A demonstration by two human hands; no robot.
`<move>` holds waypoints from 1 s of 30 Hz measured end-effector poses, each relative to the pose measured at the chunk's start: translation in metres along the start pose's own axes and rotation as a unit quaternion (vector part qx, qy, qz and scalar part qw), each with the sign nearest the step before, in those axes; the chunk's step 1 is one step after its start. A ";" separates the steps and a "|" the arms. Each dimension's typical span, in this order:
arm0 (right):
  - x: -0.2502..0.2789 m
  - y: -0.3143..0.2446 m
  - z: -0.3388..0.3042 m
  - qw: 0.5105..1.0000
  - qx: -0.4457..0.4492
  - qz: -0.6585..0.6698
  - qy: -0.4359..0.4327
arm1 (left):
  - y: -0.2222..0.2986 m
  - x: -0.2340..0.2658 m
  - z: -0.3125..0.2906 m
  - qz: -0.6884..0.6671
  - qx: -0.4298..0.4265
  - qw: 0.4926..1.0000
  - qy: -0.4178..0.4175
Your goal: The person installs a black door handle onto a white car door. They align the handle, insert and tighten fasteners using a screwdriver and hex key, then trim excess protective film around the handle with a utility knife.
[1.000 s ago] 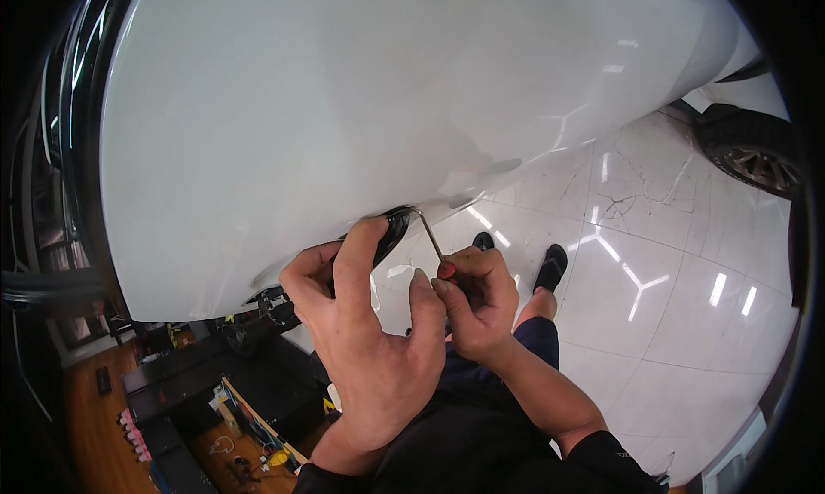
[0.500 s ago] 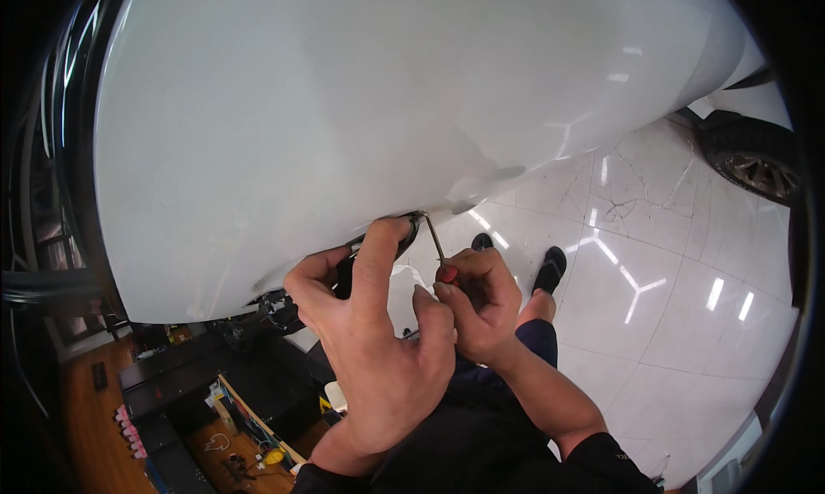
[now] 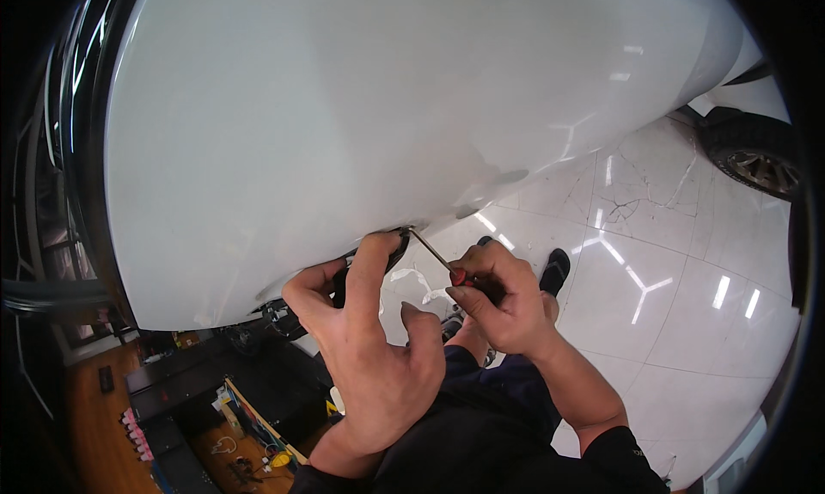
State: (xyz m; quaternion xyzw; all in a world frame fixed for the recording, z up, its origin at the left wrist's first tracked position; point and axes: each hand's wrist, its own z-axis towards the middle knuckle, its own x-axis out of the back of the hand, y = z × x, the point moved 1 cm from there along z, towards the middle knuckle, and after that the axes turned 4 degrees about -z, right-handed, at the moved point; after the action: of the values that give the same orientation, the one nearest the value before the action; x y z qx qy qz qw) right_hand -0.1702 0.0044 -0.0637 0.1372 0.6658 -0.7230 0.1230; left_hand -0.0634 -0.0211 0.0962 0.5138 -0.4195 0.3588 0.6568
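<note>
A large glossy white car door panel point(image 3: 301, 133) fills the upper part of the view. At its lower curve sits a dark door handle point(image 3: 399, 250), partly hidden by fingers. My left hand point(image 3: 374, 356) has its fingers hooked around that handle, with the thumb standing off it. In my right hand point(image 3: 514, 303) is a screwdriver point(image 3: 436, 251) with a thin metal shaft and a red-and-black grip. Its tip meets the far end of the handle, and the shaft slants up to the left. What the tip bears on is too small to make out.
Glossy white floor tiles point(image 3: 636, 322) show cracks near a car wheel point(image 3: 760, 163) at the right. Lower left, a black bench point(image 3: 176, 382) stands beside a wooden surface with scattered tools and several pink-capped bottles point(image 3: 137, 434). My feet in dark shoes point(image 3: 556, 270) are below.
My right hand has shifted slightly right, and the screwdriver has swung from steep to a more slanted angle. Its tip remains by the handle's end. My left thumb has moved away from my right hand.
</note>
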 end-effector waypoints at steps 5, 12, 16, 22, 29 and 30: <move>0.031 -0.011 0.023 0.992 0.056 -0.102 -0.056 | 0.003 0.001 0.001 0.002 0.009 1.000 -0.006; 0.059 -0.019 0.043 0.973 0.108 -0.178 -0.098 | 0.000 0.000 0.001 -0.011 0.009 1.000 -0.004; 0.056 -0.022 0.039 0.959 0.168 -0.220 -0.066 | 0.000 -0.001 0.000 -0.004 0.010 1.000 0.003; 0.051 -0.010 0.037 0.963 0.209 -0.169 -0.030 | 0.000 0.000 0.000 0.029 0.000 1.000 -0.004; 0.054 -0.009 0.037 0.967 0.186 -0.166 -0.045 | -0.001 -0.001 0.000 0.039 -0.006 0.999 -0.002; 0.054 -0.009 0.037 0.967 0.187 -0.166 -0.045 | 0.000 0.000 0.001 0.040 -0.008 0.999 -0.003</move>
State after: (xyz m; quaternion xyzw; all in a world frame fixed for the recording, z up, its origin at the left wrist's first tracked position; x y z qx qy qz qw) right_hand -0.2249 -0.0313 -0.0717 0.0125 0.5261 -0.8503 0.0028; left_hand -0.0636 -0.0217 0.0958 0.4924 -0.4444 0.3802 0.6446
